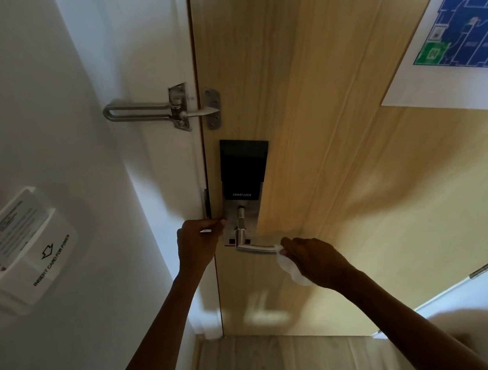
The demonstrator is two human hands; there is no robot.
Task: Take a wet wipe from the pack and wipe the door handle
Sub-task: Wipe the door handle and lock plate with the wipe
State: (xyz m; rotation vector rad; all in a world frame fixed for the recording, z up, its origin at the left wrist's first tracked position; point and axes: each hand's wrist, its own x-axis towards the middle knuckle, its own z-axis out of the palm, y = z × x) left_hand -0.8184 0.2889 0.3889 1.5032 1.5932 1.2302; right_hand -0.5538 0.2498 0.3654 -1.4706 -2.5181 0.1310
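One wet wipe (288, 266) in right fingers (286, 245), touching door handle (254, 248) tip

The door handle (251, 246) juts from the wooden door (338, 143), its free end taken by the right hand (315, 260) and bunched wet wipe (290, 266), while the left hand (197, 243) fills the gap at the door's edge beside the lock plate (247, 181). Above, the swing-bar latch (149, 110) bridges frame and door. The door face right of the handle lies bare up to the floor-plan poster (462, 26); the card holder (22, 249) sticks out from the left wall.
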